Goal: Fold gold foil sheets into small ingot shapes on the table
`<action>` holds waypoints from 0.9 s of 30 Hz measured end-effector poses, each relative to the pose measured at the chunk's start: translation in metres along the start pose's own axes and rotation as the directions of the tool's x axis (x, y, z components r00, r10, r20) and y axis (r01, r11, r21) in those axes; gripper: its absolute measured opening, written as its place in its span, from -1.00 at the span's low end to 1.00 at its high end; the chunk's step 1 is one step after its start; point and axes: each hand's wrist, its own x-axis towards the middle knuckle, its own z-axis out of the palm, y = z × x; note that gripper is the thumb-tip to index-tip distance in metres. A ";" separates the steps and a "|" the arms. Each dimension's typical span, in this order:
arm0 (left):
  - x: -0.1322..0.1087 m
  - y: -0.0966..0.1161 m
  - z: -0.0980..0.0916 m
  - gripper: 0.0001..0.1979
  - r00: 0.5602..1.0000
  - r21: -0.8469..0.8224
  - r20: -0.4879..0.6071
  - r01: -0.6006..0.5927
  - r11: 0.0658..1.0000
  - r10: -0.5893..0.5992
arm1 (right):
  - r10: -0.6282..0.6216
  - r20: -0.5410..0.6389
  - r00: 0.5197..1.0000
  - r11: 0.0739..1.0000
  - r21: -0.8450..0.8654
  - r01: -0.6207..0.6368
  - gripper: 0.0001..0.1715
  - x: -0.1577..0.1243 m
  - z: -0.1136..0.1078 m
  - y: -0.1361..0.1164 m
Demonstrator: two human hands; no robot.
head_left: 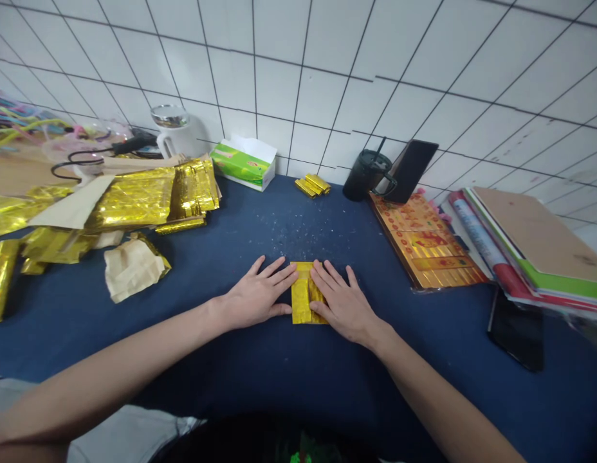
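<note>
Centrally: one creased gold foil sheet (pixel 300 303), flat on the blue tabletop (pixel 284 376), between the hands and partly covered. Left hand (pixel 260 294): palm down, fingers spread, tips at the sheet's left edge. Right hand (pixel 347 305): likewise spread, fingers lying across the sheet's right part. Beyond both hands, I count several small gold rolls (pixel 312 186), grouped. Left of the left hand: crumpled pale paper (pixel 133 270); past it, heaped gold foil (pixel 139 196). Right of the right hand: an orange printed packet (pixel 421 241).
</note>
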 end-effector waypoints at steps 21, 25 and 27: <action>0.004 0.008 -0.002 -0.39 0.999 0.014 -0.047 0.025 1.000 -0.024 | -0.100 -0.022 0.995 0.988 0.114 0.102 -0.29 0.000 -0.008 -0.014; 0.002 0.007 -0.001 -0.40 0.999 0.009 -0.044 0.025 1.000 -0.025 | -0.069 -0.006 0.998 0.989 0.130 0.069 -0.39 -0.005 -0.009 -0.003; 0.002 0.007 -0.002 -0.41 0.999 0.013 -0.040 0.030 0.999 -0.029 | -0.066 -0.004 0.998 0.988 0.139 0.066 -0.40 -0.006 -0.011 0.000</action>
